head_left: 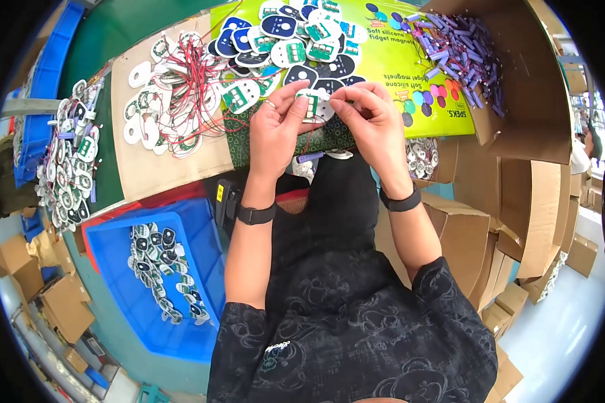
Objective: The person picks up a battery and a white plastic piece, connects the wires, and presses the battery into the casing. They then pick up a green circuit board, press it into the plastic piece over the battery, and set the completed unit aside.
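Note:
Between my hands, above the near edge of the table, is a small white rounded casing with a green circuit board (312, 107). My left hand (275, 129) is closed on its left side, the thumb lying over the board. At the casing's right edge my right hand (373, 121) has thumb and forefinger pinched together; whatever lies between those fingertips is too small to make out. A thin red wire hangs below the casing, near a purple cylindrical cell (310, 157). Beyond my hands lies a heap of similar white casings (292, 52), some with dark blue faces.
White rings with tangled red wires (191, 67) lie on a cardboard sheet (212, 156) at left. An open cardboard box (528, 87) at right holds purple cells (460, 50). More assembled pieces lie in a blue bin (124, 252) at lower left and along the table's left end.

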{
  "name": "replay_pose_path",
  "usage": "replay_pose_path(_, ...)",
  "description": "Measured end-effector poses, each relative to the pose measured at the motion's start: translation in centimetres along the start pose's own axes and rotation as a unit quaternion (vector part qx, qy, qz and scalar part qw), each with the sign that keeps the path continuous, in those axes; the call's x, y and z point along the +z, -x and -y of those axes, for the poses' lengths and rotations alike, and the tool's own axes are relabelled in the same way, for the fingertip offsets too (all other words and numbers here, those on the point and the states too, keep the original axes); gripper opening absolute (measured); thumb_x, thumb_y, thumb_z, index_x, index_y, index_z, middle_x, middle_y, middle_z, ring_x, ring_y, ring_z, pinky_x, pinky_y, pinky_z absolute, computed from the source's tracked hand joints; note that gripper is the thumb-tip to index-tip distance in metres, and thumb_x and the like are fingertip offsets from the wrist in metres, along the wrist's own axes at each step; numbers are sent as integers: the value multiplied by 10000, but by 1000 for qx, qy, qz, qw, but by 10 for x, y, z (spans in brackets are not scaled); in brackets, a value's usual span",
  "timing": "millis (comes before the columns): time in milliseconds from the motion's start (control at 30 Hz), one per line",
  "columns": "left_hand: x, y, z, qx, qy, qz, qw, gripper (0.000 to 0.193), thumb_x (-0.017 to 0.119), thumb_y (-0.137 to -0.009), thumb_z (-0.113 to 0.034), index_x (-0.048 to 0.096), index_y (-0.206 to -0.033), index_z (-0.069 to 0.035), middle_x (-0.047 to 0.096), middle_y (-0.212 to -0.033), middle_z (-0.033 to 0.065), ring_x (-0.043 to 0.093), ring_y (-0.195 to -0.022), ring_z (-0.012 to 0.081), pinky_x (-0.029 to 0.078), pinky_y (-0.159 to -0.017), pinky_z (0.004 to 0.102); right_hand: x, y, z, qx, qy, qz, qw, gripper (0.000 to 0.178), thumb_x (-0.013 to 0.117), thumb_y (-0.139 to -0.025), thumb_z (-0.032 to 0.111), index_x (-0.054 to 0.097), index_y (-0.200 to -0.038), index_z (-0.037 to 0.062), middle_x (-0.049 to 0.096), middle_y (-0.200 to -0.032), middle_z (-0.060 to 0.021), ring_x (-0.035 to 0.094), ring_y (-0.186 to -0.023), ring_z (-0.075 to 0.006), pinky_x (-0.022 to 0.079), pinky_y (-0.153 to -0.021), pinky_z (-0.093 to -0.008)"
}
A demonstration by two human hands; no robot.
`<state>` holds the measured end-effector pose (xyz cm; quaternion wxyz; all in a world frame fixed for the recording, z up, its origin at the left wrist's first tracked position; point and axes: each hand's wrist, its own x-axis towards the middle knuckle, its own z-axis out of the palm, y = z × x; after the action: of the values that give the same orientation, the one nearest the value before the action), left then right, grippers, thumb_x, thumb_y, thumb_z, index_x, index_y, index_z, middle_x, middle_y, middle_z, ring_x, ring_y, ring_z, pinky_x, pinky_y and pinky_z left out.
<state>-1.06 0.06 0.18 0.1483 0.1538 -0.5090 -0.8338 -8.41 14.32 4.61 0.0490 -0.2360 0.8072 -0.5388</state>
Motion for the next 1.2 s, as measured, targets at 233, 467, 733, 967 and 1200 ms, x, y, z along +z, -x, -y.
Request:
replay_pose_path(233,-1,-1,2,20,-15,13,1000,336,543,-1041,-82,542,-1360,25,665,-1199,136,667,-1051,158,613,-883,331,11,0,-4,-101,103,-26,989,128,780,-829,51,755,-954,41,581,-920,-66,611,-749,-184,522,-662,-296)
replay_pose_path(467,-2,2,5,33,-2,10,999,294,543,-1036,-62,535,-1316,29,667,-1188,136,665,-1022,145,615,-852,314,11,-2,-2,-62,87,0,994,108,760,-841,54,754,-949,49,635,-934,-101,673,-801,-236,549,-677,-330)
replay_pose_path(733,-2,2,7,38,-40,-2,998,281,566,-1033,-82,550,-1289,31,675,-1168,138,670,-1013,148,611,-843,299,12,-4,-7,-72,79,22,994,94,728,-860,40,724,-951,16,636,-918,-103,671,-798,-251,546,-696,-332)
replay_pose_path(967,-2,1,7,32,-26,-12,999,278,580,-1030,-95,550,-1270,42,681,-1166,145,676,-1005,146,613,-824,295,14,-3,-8,-73,70,14,995,92,726,-857,39,716,-943,8,620,-901,-108,659,-815,-261,537,-715,-343)
replay_pose_path(1200,-4,0,9,36,-14,-21,999,250,596,-1021,-81,567,-1238,40,691,-1151,133,666,-985,118,591,-807,262,13,-8,-13,-100,87,13,991,80,733,-847,43,732,-927,30,620,-882,-101,653,-814,-264,539,-717,-347)
